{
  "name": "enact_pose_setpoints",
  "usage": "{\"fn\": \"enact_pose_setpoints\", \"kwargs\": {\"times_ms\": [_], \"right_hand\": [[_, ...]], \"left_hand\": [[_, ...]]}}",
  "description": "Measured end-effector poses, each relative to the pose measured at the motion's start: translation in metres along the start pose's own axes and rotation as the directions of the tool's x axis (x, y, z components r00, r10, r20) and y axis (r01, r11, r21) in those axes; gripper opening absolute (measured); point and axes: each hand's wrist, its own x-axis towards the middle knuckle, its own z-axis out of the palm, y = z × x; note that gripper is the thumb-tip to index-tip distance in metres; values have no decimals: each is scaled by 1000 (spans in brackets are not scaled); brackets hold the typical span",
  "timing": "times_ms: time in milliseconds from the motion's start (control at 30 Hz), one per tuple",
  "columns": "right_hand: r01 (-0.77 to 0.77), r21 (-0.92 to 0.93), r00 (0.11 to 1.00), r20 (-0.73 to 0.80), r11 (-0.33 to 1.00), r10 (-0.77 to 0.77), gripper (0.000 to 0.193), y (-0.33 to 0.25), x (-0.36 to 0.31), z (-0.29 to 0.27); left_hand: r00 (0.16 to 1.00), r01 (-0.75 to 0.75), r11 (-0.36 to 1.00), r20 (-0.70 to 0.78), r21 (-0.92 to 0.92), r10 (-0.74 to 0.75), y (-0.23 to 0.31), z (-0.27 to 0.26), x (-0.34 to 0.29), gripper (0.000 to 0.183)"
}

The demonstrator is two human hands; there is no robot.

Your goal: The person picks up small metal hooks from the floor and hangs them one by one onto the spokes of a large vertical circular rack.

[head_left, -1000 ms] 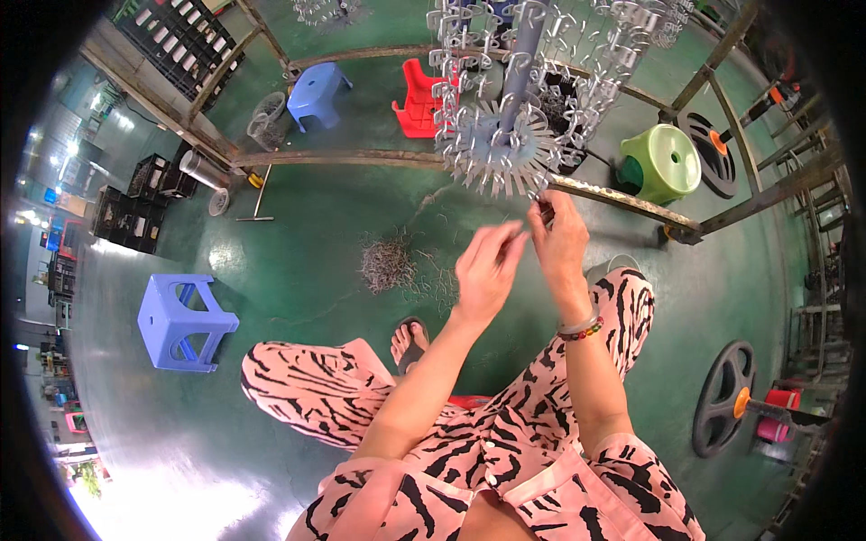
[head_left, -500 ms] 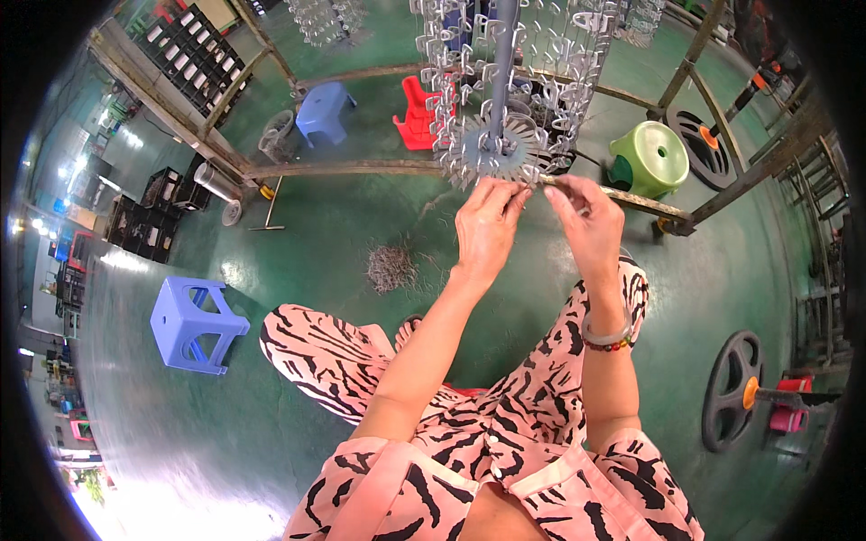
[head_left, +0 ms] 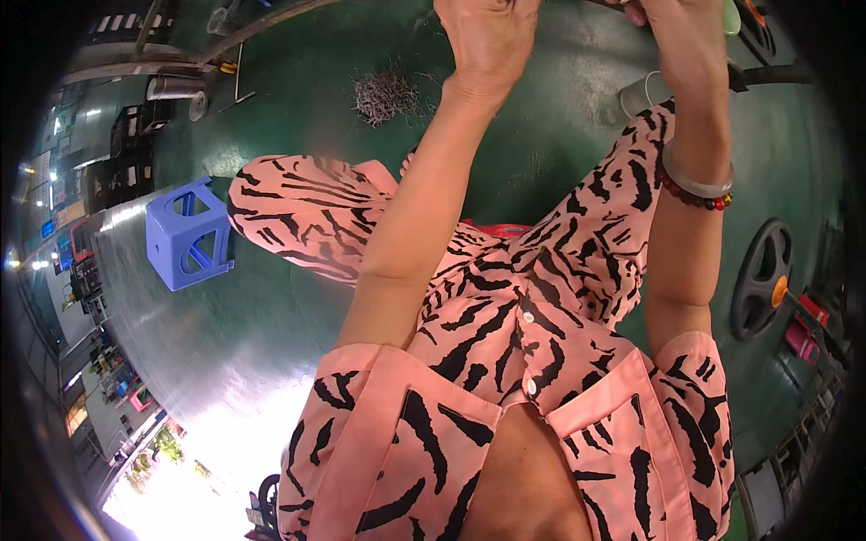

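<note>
My left hand reaches up to the top edge of the view, back of the hand toward me. Its fingertips are cut off, so what they hold or touch is hidden. To its right, my right hand is raised to the same height, with a pale bangle and a red bead bracelet on the wrist. The few right fingers that show are curled in at the top edge; anything between them cannot be made out. Below and left of the left hand, a pile of small metal pieces lies on the green floor.
A blue plastic stool stands at the left. A rusty frame bar crosses the upper left. At the right is a black wheel with an orange hub. Dark crates stand far left. My patterned legs spread below the hands.
The view has tipped down toward my body. The hanging rack of metal hooks has left the view, and both hands now sit higher and farther apart in the picture.
</note>
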Motion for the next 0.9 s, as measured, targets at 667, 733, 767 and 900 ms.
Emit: {"fn": "enact_pose_setpoints", "kwargs": {"times_ms": [667,733,767,900], "right_hand": [[115,-68,951,-282,991,-130,41,47,-57,-28],[144,-138,925,-334,980,-183,35,46,-59,-22],[140,-234,888,-400,962,-227,30,51,-58,-21],[280,-528,842,-265,801,-469,37,86,-57,-28]], "left_hand": [[783,600,726,436,-337,-444,40,37,-14,12],[912,397,868,234,-299,-337,36,49,-26,10],[916,389,877,224,-283,-333,35,50,-28,10],[948,266,964,177,17,-265,35,42,-43,9]]}}
